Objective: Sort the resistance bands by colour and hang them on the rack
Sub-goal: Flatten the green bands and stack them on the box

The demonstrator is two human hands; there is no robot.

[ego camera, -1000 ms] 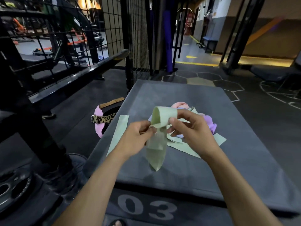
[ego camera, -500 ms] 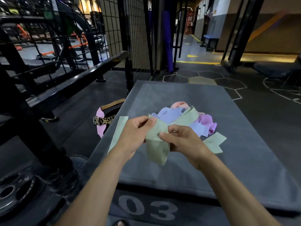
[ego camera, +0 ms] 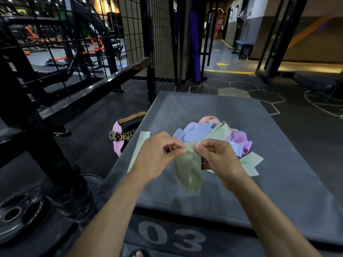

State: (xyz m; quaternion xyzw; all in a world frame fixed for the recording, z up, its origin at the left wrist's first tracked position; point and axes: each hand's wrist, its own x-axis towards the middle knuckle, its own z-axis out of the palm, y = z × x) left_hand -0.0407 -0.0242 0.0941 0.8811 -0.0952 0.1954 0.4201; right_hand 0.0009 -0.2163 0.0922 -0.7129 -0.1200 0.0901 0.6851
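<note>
The green band (ego camera: 191, 169) hangs in a limp loop between both hands, just above the near part of the counter (ego camera: 278, 191), its far end trailing back over the pile (ego camera: 209, 134). The left hand (ego camera: 157, 156) pinches the band's top edge between thumb and fingers (ego camera: 182, 151); the right hand (ego camera: 217, 158) pinches it just beside, fingers curled round the fold. Held so close together, the hands seem to be teasing the layers apart so the band comes free of the rest.

The pile, lilac, pink and purple bands tangled, lies behind the hands. Two more green strips lie flat on the counter, one to the left (ego camera: 138, 151) and one to the right (ego camera: 250, 163), probably the start of a green group. A leopard-print belt (ego camera: 123, 135) lies on the floor at the left. The dark frame (ego camera: 46, 101) further left may be the rack; I cannot be sure.
</note>
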